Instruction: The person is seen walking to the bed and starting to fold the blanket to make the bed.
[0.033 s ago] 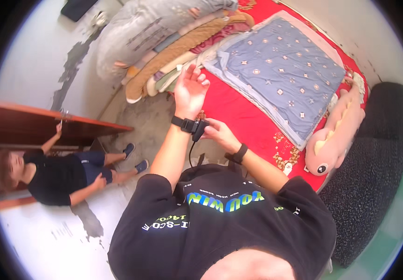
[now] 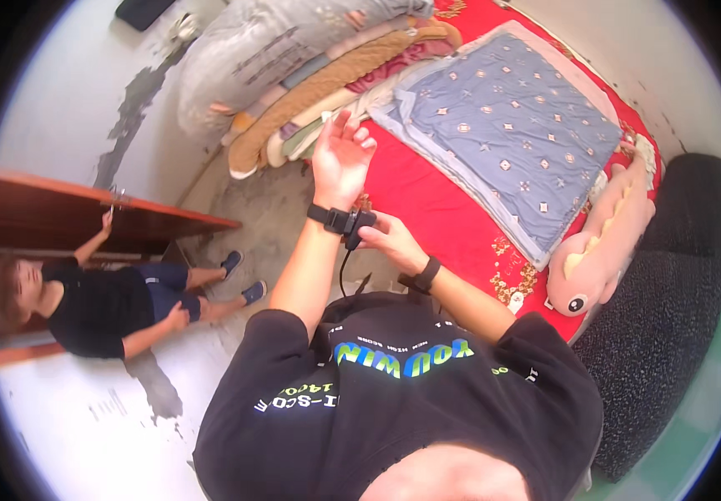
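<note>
My left hand (image 2: 342, 159) is raised with its palm turned up, the fingers loosely bent and apart, holding nothing. Round its wrist runs a black strap (image 2: 324, 216) that carries a small black wrist device (image 2: 356, 227); a thin black cable hangs down from it. With thumb and fingers, my right hand (image 2: 395, 244) grips the device at its right side. A second black band (image 2: 426, 275) sits on my right wrist.
A red-covered bed (image 2: 436, 200) bears a folded blue quilt (image 2: 511, 125) and a pink plush dinosaur (image 2: 598, 242). Stacked bedding (image 2: 294, 108) lies at the far left. On the left, another person (image 2: 102, 305) touches a brown door (image 2: 68, 209). A black speckled couch (image 2: 669, 317) stands right.
The whole view has shifted slightly. My right hand keeps its hold on the wrist device, and my left hand stays raised.
</note>
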`<state>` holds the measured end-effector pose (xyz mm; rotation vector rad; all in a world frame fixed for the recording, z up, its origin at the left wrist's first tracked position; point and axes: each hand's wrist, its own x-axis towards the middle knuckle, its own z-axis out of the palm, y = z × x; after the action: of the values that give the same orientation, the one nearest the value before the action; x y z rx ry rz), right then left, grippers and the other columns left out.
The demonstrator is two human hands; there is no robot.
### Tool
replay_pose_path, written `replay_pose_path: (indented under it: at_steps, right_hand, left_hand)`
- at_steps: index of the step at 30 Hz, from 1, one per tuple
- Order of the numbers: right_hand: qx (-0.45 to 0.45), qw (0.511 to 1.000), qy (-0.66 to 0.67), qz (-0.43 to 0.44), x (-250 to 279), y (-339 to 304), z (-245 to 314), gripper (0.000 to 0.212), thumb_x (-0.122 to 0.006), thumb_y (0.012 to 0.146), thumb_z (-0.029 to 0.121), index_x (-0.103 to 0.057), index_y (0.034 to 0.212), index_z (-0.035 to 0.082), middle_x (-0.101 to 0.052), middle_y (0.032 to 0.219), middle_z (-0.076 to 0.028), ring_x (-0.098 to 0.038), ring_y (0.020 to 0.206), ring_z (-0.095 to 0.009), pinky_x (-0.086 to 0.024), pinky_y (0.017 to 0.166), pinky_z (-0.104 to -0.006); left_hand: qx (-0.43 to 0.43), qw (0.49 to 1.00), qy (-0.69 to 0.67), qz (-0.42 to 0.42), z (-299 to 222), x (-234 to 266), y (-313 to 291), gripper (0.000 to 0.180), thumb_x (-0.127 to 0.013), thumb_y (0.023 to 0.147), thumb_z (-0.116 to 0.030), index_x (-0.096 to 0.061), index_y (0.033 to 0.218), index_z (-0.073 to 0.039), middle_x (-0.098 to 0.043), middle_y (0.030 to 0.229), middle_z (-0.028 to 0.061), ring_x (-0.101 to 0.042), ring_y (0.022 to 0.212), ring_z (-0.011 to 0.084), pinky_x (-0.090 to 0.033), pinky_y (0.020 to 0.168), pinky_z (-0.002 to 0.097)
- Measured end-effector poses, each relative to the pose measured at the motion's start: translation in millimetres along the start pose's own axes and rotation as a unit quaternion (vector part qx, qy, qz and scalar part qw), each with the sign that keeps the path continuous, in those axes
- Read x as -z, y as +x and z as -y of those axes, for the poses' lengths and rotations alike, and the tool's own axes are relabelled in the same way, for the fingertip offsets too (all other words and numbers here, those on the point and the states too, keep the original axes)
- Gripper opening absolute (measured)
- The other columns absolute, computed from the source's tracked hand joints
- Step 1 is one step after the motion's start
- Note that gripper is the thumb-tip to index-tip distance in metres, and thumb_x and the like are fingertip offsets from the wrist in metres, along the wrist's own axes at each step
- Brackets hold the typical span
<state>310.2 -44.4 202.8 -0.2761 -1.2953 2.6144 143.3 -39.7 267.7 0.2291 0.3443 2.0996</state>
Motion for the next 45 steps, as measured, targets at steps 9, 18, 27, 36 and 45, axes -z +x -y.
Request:
replay_pose_path:
  at_steps: [9, 18, 27, 36, 45]
  right_hand:
    - [0.003, 1.0, -0.025, 0.016, -67, 10, -27, 0.029, -0.067, 0.091, 0.021, -0.059, 0.109, 0.0, -0.067, 0.102, -0.007, -0.065, 0.09, -0.014, -0.051, 0.081, -0.0291]
    - [0.054, 0.994, -0.095, -0.003, -114, 46, -52, 0.029, -0.067, 0.091, 0.016, -0.058, 0.112, -0.003, -0.066, 0.105, -0.008, -0.064, 0.094, -0.015, -0.051, 0.085, -0.0313]
    - [0.055, 0.991, -0.124, -0.009, -156, 69, -61, 0.03, -0.066, 0.092, 0.016, -0.058, 0.114, -0.002, -0.066, 0.107, -0.009, -0.065, 0.096, -0.016, -0.052, 0.085, -0.0311]
    - [0.036, 0.993, -0.113, -0.022, -185, 69, -65, 0.03, -0.065, 0.092, 0.016, -0.058, 0.115, -0.002, -0.067, 0.104, -0.009, -0.065, 0.094, -0.016, -0.052, 0.084, -0.0317]
    - [0.057, 0.989, -0.136, 0.001, -189, 73, -68, 0.029, -0.067, 0.09, 0.018, -0.06, 0.111, -0.002, -0.067, 0.102, -0.008, -0.065, 0.09, -0.015, -0.053, 0.081, -0.0316]
  left_hand:
    - [-0.047, 0.998, 0.019, 0.023, -61, 0, -47, 0.021, -0.053, 0.098, -0.023, -0.059, 0.107, -0.005, -0.052, 0.084, 0.0014, -0.048, 0.077, 0.015, -0.041, 0.071, 0.0302]
    - [-0.055, 0.995, 0.001, 0.077, -129, 16, -55, 0.015, -0.051, 0.098, -0.016, -0.058, 0.106, -0.006, -0.051, 0.081, 0.0008, -0.048, 0.075, 0.0148, -0.041, 0.071, 0.03]
    - [-0.029, 0.979, -0.159, 0.12, -179, 9, -71, 0.013, -0.049, 0.096, -0.01, -0.059, 0.103, -0.006, -0.051, 0.077, 0.0004, -0.045, 0.07, 0.0137, -0.039, 0.067, 0.0276]
    - [-0.024, 0.973, -0.185, 0.135, -195, 15, -85, 0.014, -0.048, 0.096, -0.01, -0.059, 0.102, -0.004, -0.051, 0.075, 0.0002, -0.045, 0.068, 0.0132, -0.038, 0.065, 0.0271]
    - [-0.058, 0.986, -0.087, 0.126, -200, 21, -93, 0.013, -0.049, 0.097, -0.012, -0.059, 0.101, -0.004, -0.048, 0.074, 0.0004, -0.044, 0.068, 0.0134, -0.037, 0.064, 0.027]
